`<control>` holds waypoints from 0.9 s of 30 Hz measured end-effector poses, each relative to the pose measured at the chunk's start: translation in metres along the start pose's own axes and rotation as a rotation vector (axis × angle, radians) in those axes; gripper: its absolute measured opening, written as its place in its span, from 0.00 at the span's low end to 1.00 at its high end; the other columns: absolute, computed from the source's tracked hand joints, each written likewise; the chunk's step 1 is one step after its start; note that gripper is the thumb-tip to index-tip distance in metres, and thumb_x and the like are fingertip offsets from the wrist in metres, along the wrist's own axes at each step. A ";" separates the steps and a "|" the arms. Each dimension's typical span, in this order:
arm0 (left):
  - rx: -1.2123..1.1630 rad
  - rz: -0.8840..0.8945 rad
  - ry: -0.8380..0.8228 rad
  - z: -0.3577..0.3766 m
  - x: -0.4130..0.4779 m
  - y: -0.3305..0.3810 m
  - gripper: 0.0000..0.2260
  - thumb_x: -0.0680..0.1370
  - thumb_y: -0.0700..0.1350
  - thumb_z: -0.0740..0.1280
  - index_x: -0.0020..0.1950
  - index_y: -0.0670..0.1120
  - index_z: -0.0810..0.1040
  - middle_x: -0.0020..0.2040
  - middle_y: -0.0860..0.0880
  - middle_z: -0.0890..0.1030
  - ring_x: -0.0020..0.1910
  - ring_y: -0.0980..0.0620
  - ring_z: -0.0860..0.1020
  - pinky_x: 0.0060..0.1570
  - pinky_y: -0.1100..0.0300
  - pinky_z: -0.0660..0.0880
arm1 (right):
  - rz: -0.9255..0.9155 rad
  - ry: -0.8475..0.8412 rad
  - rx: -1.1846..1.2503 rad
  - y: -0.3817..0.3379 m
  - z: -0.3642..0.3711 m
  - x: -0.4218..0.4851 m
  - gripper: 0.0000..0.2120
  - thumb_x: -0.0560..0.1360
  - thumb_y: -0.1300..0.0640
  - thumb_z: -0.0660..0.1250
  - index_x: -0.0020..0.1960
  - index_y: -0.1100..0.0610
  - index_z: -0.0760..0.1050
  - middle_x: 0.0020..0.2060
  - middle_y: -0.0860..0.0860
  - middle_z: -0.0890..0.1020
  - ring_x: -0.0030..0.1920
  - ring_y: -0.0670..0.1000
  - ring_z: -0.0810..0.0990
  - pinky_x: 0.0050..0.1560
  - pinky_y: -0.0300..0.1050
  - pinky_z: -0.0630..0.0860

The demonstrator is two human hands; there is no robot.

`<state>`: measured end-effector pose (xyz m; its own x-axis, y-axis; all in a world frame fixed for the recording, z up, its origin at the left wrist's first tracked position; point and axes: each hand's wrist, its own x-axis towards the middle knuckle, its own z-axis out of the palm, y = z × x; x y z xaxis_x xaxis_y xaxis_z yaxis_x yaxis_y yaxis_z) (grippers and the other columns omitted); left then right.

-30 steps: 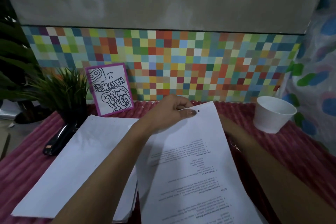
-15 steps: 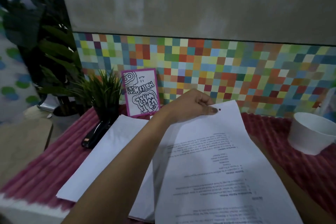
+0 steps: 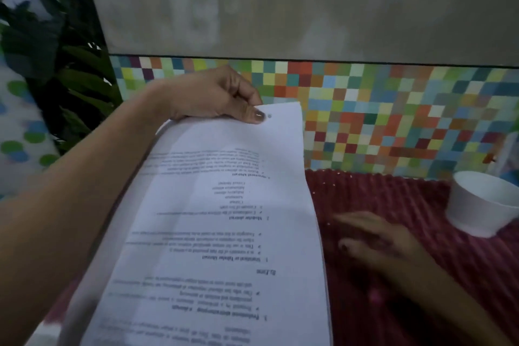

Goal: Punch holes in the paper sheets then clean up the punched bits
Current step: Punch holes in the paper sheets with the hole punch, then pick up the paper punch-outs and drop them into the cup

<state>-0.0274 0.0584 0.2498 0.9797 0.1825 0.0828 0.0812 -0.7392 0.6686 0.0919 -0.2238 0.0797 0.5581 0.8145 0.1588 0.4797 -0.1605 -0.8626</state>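
My left hand pinches the far edge of a stack of printed paper sheets and holds it tilted up off the table. A punched hole shows just right of my thumb. My right hand lies flat and blurred on the red ribbed table cover, fingers apart, holding nothing. A few tiny white punched bits dot the cover right of the paper. The hole punch is hidden.
A white paper cup stands at the right on the cover. A colourful checkered panel runs along the back. Dark green plant leaves fill the far left.
My left hand has lifted the printed sheets up and toward me, hiding the left side of the table. My right hand has come out from under the paper onto the red cover.
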 end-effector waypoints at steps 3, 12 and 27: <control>0.046 -0.055 -0.051 -0.003 0.002 -0.017 0.10 0.74 0.46 0.71 0.48 0.40 0.83 0.45 0.41 0.85 0.40 0.44 0.83 0.45 0.54 0.79 | 0.080 -0.111 0.592 -0.034 0.044 0.011 0.29 0.63 0.34 0.73 0.60 0.45 0.78 0.54 0.50 0.85 0.57 0.51 0.82 0.58 0.46 0.78; 0.541 -0.084 0.126 0.016 0.018 -0.093 0.14 0.77 0.51 0.69 0.61 0.48 0.80 0.58 0.51 0.81 0.56 0.51 0.78 0.56 0.60 0.73 | 0.246 0.219 0.542 -0.043 0.149 0.045 0.27 0.71 0.76 0.60 0.55 0.47 0.77 0.46 0.49 0.87 0.45 0.49 0.85 0.45 0.47 0.82; 0.368 -0.327 0.266 0.135 -0.128 -0.182 0.05 0.71 0.54 0.73 0.39 0.57 0.78 0.43 0.60 0.79 0.42 0.60 0.77 0.41 0.66 0.73 | 0.274 0.108 0.126 -0.006 0.171 0.078 0.23 0.70 0.70 0.59 0.62 0.56 0.75 0.52 0.47 0.80 0.50 0.47 0.81 0.46 0.37 0.77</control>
<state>-0.1430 0.0819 0.0183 0.8169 0.5620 0.1300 0.4781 -0.7857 0.3925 0.0166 -0.0644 0.0156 0.7268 0.6855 -0.0434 0.2174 -0.2895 -0.9321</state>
